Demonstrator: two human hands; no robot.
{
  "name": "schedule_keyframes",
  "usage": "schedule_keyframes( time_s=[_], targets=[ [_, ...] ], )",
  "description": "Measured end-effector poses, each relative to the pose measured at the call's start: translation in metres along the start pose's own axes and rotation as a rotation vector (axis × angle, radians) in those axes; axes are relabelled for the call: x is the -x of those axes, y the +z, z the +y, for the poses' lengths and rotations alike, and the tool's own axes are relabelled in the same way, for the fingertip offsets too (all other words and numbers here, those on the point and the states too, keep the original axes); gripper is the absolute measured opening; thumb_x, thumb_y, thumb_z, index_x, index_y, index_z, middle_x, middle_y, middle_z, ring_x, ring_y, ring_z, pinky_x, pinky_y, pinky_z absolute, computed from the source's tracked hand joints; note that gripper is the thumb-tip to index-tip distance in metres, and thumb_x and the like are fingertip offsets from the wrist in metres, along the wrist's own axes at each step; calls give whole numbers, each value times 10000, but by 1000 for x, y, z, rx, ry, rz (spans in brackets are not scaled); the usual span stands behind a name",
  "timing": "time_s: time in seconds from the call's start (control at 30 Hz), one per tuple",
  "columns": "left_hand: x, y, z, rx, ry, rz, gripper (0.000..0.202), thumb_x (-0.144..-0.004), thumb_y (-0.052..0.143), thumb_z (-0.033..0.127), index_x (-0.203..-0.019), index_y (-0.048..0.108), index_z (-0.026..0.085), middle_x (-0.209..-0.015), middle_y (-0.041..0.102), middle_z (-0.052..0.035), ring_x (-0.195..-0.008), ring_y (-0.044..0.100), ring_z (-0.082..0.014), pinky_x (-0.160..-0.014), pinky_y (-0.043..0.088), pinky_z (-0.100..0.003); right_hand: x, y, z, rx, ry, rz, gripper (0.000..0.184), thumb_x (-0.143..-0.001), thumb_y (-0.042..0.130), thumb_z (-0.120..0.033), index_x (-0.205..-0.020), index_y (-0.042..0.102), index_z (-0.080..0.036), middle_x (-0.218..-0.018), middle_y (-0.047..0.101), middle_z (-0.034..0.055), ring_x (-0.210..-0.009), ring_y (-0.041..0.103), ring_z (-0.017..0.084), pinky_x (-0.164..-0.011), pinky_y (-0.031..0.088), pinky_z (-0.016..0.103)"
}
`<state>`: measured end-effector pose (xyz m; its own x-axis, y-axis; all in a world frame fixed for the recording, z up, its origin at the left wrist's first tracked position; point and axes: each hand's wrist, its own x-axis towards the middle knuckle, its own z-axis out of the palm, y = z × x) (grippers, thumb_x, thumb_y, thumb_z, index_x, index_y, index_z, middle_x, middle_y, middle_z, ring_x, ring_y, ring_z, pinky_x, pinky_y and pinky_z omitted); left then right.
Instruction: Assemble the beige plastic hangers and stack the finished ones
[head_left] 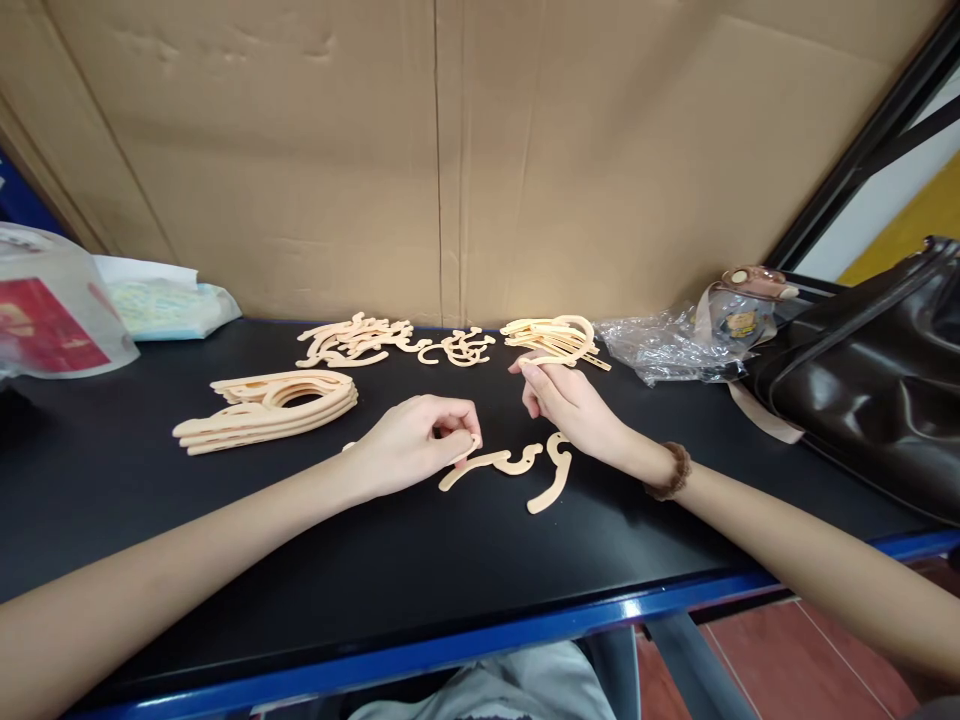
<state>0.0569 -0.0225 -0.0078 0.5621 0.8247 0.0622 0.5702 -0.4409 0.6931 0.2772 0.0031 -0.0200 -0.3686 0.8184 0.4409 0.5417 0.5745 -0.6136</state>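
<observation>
Thin pale wooden cut-out pieces lie on a black table [420, 560]. My left hand [416, 440] is closed, pinching the end of a curly wooden piece [495, 464] that rests on the table. My right hand [570, 405] is closed, its fingertips on the near edge of a stack of curved wooden pieces [553, 338]. Another hooked piece [553, 478] lies just below my right wrist. A stack of larger arched pieces [274, 405] sits to the left of my left hand. Several small loose pieces [390, 342] are scattered at the back.
A cardboard sheet [450, 150] stands behind the table. A dark leather bag [870, 375] and crumpled clear plastic [667, 345] lie at the right. A plastic bag with a red label [52, 315] and a tissue pack [169, 300] sit at the left. The table's blue front edge [525, 630] is near.
</observation>
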Motion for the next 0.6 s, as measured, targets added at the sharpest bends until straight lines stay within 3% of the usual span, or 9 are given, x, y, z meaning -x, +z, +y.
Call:
schedule_keyframes(
  time_s=[0.1,0.2,0.3,0.47,0.6],
  targets=[
    [1,1,-1,-98,27,53,186,-840,468,326,-734,538,191,-689,615,28,-610,527,-130,-574,375,-244,1,-1,0,-83,26,-28,318,-995,309,-449,-934,498,-200,-602,525,-54,-514,489,97,-600,391,249],
    [1,4,-1,-170,55,148,230,-910,425,410,-845,522,212,-787,623,33,-654,549,-131,-612,390,-253,0,-1,0,-114,-4,-89,229,-984,378,-393,-921,482,-199,-663,553,-49,-524,486,77,-575,388,226],
    [1,6,-1,-198,77,183,214,-964,341,409,-940,465,237,-838,629,53,-676,566,-123,-651,397,-256,0,-1,-2,-193,-14,-113,255,-984,370,-406,-912,490,-193,-670,551,-38,-538,479,73,-555,391,214],
    [1,8,1,-259,85,161,198,-989,283,387,-994,429,252,-755,606,68,-628,561,-126,-612,380,-250,3,0,-10,-543,66,-207,205,-968,401,-434,-969,407,-229,-652,534,-64,-416,423,55,-396,317,180],
    [2,11,3,-337,104,197,209,-986,298,390,-1011,450,249,-657,536,67,-570,527,-132,-564,349,-242,4,1,-16,-624,98,-215,164,-955,443,-383,-934,378,-234,-747,553,-45,-463,479,58,-393,359,169]
  ],
)
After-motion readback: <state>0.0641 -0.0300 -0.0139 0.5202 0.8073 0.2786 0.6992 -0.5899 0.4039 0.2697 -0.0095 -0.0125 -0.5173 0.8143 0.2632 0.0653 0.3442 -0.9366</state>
